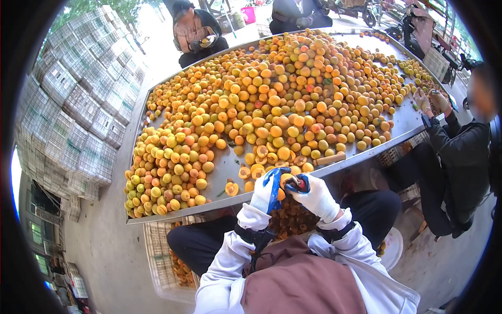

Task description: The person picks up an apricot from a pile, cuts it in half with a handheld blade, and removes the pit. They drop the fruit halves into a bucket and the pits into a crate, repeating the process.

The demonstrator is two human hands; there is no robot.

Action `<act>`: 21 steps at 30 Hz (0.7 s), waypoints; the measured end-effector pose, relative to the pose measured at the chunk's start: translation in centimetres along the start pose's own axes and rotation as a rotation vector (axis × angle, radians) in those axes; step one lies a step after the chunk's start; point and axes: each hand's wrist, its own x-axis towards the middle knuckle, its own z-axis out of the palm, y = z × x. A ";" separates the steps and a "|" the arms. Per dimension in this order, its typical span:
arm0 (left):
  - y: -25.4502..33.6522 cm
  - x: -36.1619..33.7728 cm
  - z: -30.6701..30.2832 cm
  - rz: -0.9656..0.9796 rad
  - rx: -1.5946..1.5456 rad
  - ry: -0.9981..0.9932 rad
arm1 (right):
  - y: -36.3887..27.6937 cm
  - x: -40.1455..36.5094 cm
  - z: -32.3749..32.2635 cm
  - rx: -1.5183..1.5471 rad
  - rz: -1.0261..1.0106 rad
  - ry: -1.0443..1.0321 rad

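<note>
My left hand [269,190], in a white glove with blue-coated fingers, is closed around an apricot [286,180] at the table's near edge. My right hand [315,195], gloved alike, is closed on a small tool [298,182] held against the fruit; its blade or tip is mostly hidden by the fingers. Just beyond, cut apricot halves [231,189] lie on the metal table [222,167]. Behind them rises a big heap of whole apricots [261,94].
A tan wooden-looking stick [329,159] lies by the table's rim. Below left stands a crate [162,261] holding apricot pieces; brown bits [290,217] fill something beneath my hands. A co-worker [455,157] sits at right near a white basin [395,248]. Stacked crates [78,99] rise at left.
</note>
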 end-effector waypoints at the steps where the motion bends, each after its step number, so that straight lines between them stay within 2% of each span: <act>1: -0.2 0.0 0.1 0.001 0.000 -0.001 | 0.2 0.0 0.0 -0.027 -0.006 -0.009; 7: -1.1 -0.3 0.7 0.189 0.051 0.001 | -0.1 0.2 0.2 0.081 0.029 0.003; 9: -0.6 -0.6 0.8 0.022 -0.138 -0.015 | -0.5 0.2 0.3 0.054 0.041 0.011; 11: -0.2 -1.0 0.8 0.012 -0.145 -0.003 | -0.7 0.2 0.4 0.052 0.074 0.011; 13: 1.2 -1.1 0.4 -0.284 -0.437 -0.049 | -0.4 0.1 0.3 -0.038 0.078 -0.012; 14: 0.9 -1.5 0.4 -0.283 -0.438 -0.049 | -0.3 0.0 0.2 -0.044 0.082 -0.033; 16: 0.3 -2.1 -0.2 -0.084 -0.334 -0.118 | 0.3 -0.2 0.2 -0.051 0.085 -0.051; 19: 1.0 -1.8 -1.8 -0.080 -0.433 -0.228 | 1.4 -0.5 0.3 0.062 0.085 -0.086; 20: 4.2 -0.7 -3.8 -0.595 -0.605 -0.349 | 1.4 -0.6 0.4 0.138 0.083 -0.100; 21: 4.1 -1.0 -3.8 -0.594 -0.604 -0.347 | 1.3 -0.7 0.5 0.214 0.085 -0.116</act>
